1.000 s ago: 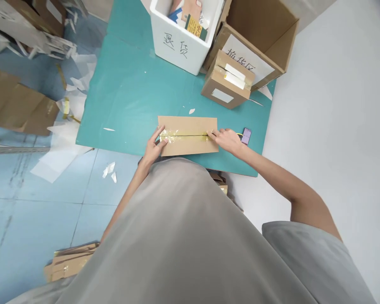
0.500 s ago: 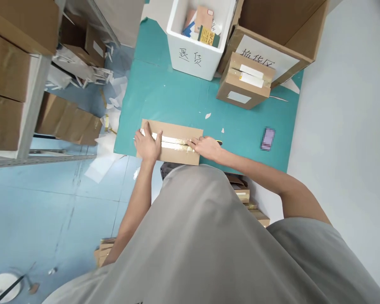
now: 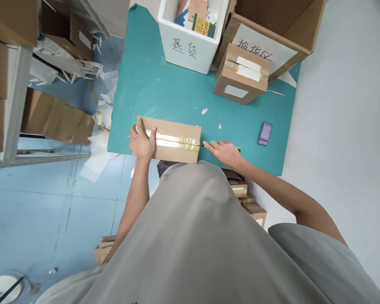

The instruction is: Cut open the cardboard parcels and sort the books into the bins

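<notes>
A long cardboard box (image 3: pixel 177 156) lies flat on the green-covered table, with shiny tape along its top and a dark slit line running lengthwise through the tape. My left hand (image 3: pixel 142 141) grips the box's left end, thumb and index finger spread on top, the other fingers over the end edge. Just off the box's right end, my right hand (image 3: pixel 224 153) is closed around a slim box cutter (image 3: pixel 238 149). Its yellow-and-black rear end shows behind the hand, and its thin tip points at the end of the slit. Most of its handle is hidden.
At the table's back stand a white bin (image 3: pixel 190 55) with books, a large open carton (image 3: pixel 278 46) and a smaller taped carton (image 3: pixel 240 80). A blurred purple phone-like object (image 3: pixel 265 133) lies at the right. Shelving with cartons (image 3: pixel 50 114) stands left; paper scraps (image 3: pixel 98 156) litter the floor.
My right hand has drawn the box cutter rightward along the taped seam and off the box's right end. My left hand keeps its place on the box. The whole view has shifted slightly.
</notes>
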Demonstrator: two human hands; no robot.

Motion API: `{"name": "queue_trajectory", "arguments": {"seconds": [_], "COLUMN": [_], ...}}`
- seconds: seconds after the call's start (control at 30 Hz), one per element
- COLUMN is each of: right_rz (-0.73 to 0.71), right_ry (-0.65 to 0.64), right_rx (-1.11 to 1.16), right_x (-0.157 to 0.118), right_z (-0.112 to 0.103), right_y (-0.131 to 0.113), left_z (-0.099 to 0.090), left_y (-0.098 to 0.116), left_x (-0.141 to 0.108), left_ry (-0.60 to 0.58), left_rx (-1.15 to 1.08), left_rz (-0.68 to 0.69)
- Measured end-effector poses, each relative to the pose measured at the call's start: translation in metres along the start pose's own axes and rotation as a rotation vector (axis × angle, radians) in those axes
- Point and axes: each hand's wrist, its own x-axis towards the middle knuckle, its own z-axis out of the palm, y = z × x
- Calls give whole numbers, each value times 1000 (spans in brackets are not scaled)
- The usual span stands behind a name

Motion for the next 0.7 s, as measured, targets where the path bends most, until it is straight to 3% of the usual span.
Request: {"name": "queue_trajectory", "arguments": {"seconds": [0.27,0.43,0.57,0.7], "right_rz": [97,380,621,505], "right_ry": [16,12,177,253], "right_rx": [127,405,832,1459], "right_x": [-24,-39,-6,57], "right_z": [30,79,104,96], "right_y": [9,41,37,-3], "left_z": [-7,-25,-37,-48], "left_y": [-4,-29,-63,-72], "left_x": [7,22,44,54], "left_ry": [-14,-25,-37,-27], "left_rx": [47,14,-67,-98], "left_rz": [22,-42,-74,-198]}}
